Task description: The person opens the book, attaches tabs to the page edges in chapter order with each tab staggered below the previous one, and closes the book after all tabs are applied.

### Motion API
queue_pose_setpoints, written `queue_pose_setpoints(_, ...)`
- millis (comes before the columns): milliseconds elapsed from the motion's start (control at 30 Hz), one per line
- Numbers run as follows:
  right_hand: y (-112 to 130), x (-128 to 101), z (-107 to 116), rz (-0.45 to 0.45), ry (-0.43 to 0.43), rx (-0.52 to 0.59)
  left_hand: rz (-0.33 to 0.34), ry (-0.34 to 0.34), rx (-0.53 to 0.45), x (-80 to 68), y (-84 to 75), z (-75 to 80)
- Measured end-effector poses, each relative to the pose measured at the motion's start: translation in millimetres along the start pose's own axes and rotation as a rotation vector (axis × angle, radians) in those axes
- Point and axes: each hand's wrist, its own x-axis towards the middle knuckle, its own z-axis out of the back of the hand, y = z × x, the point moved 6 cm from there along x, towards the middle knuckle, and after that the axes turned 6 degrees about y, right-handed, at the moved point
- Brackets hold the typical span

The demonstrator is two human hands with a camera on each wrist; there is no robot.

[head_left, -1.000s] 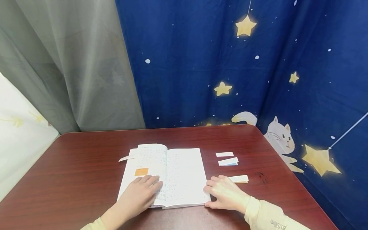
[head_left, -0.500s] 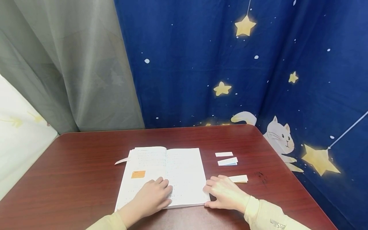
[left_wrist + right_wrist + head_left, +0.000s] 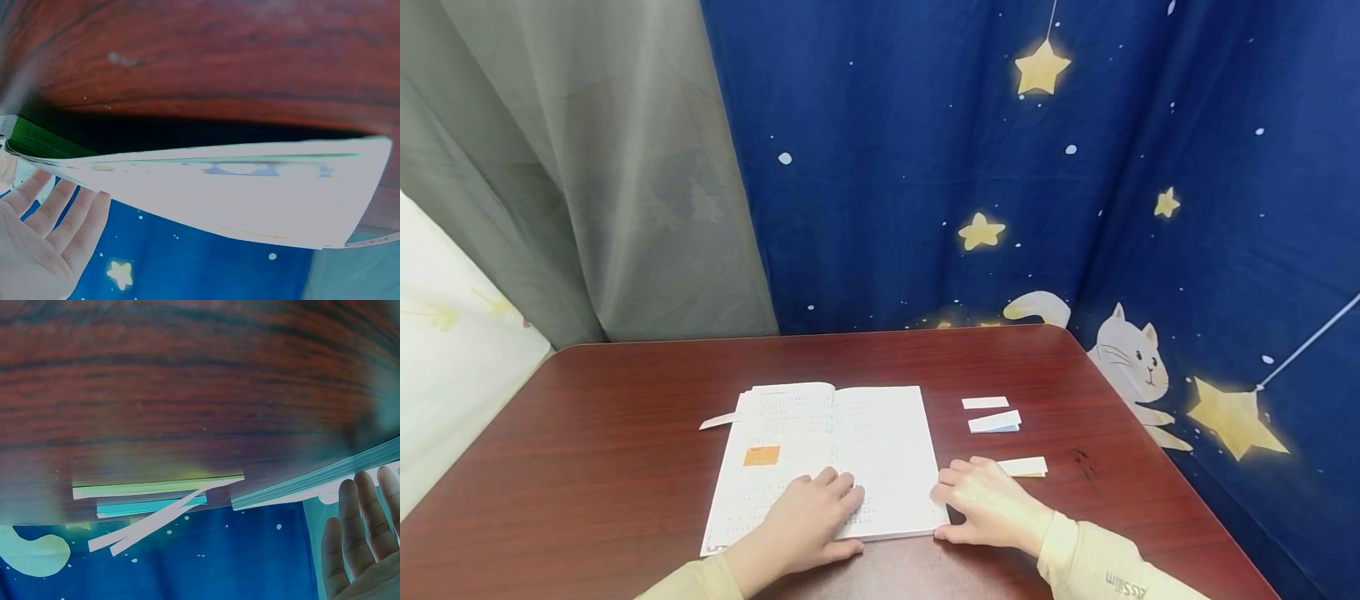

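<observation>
Left hand flat on open book mid-surface, right hand resting flat at its right edge (holding nothing). Risk: pages springing back if pressure eases, sticky strips getting nudged.

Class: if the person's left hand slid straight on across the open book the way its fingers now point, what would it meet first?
Probably only the printed right-hand page of the open book; the left hand points up and slightly right, away from the orange sticky note.
</observation>
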Motion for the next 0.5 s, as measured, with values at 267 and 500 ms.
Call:
queue_pose_setpoints(267, 0.8, -0.8, 1.5, 0.003, -0.016, -0.004, -0.003, -0.019, -0.027, 0.9, 2.5, -1.1)
queue_pose_setpoints(500, 1.1, -1.2, 1.7, 0.003, -0.014, -0.007, 0.017, -0.012, -0.107, -0.1, 9.3, -2.2)
